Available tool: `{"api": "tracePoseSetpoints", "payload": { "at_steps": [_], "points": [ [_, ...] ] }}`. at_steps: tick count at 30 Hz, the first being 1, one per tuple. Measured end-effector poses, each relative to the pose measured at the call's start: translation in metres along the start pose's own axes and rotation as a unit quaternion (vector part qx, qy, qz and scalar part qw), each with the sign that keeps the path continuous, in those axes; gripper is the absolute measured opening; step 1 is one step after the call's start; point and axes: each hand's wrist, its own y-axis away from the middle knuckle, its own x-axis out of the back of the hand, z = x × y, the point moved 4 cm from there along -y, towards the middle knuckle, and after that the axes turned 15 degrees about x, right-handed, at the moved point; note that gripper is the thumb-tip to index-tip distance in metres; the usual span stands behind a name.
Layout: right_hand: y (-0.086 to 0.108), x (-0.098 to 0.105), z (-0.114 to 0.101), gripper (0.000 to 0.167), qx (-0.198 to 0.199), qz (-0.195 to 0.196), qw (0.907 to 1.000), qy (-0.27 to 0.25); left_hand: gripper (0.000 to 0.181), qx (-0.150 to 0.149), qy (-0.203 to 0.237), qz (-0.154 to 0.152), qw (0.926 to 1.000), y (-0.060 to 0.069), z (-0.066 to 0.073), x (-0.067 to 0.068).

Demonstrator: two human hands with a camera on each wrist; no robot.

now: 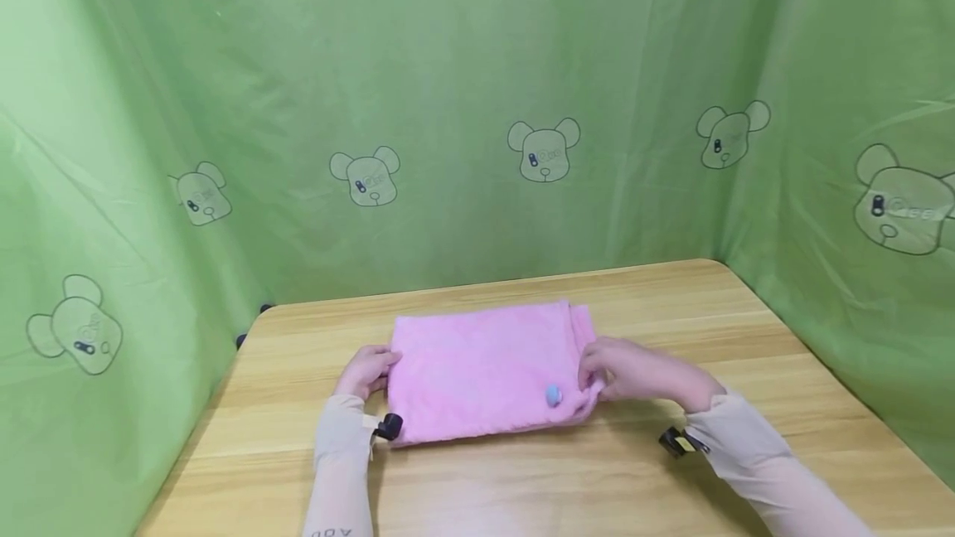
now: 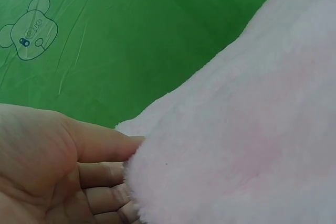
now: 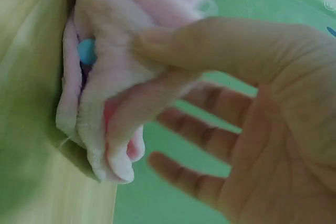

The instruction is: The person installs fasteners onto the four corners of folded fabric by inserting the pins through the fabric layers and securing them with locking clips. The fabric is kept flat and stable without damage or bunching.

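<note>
A folded pink plush cloth [image 1: 481, 371] lies on the wooden table, with fold layers showing along its right side. A small round blue piece [image 1: 553, 395] sits near its front right corner; in the right wrist view the blue piece [image 3: 87, 51] shows between folds. My left hand [image 1: 367, 371] holds the left edge, thumb on top and fingers underneath, as the left hand [image 2: 68, 166] shows up close. At the right edge, my right hand [image 1: 634, 367] pinches bunched layers near the corner. Seen from the wrist, the right hand [image 3: 262, 103] has its other fingers spread out.
The wooden table [image 1: 522, 487] extends around the cloth on all sides. A green curtain [image 1: 448, 247] printed with bear heads hangs behind the table and along both sides. Each wrist carries a small black camera [image 1: 389, 427] over a pale sleeve.
</note>
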Motion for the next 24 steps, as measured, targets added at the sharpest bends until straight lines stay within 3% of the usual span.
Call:
{"api": "tracePoseSetpoints", "payload": {
  "at_steps": [5, 10, 16, 20, 22, 24],
  "points": [
    [0.008, -0.010, -0.001, 0.019, -0.017, -0.037, 0.9985, -0.038, 0.045, 0.000, -0.002, -0.011, 0.9999, -0.001, -0.001, -0.002],
    [0.013, -0.011, -0.002, 0.023, -0.023, -0.045, 0.9972, -0.054, 0.047, -0.006, 0.003, -0.019, 0.9998, -0.002, 0.000, -0.003],
    [0.021, 0.007, -0.001, 0.023, -0.038, -0.048, 0.9935, -0.095, 0.045, -0.047, 0.010, -0.020, 0.9986, 0.018, 0.002, 0.004],
    [0.024, 0.030, 0.004, 0.030, -0.071, -0.054, 0.9941, -0.061, 0.047, -0.027, -0.085, -0.030, 0.9956, 0.026, 0.019, 0.014],
    [0.026, 0.044, 0.010, 0.036, -0.102, -0.056, 0.9921, -0.045, 0.050, -0.019, -0.139, -0.025, 0.9898, 0.032, 0.031, 0.021],
    [0.025, 0.058, 0.018, 0.043, -0.130, -0.045, 0.9901, -0.028, 0.055, -0.026, -0.215, -0.011, 0.9762, 0.036, 0.045, 0.028]
  ]
}}
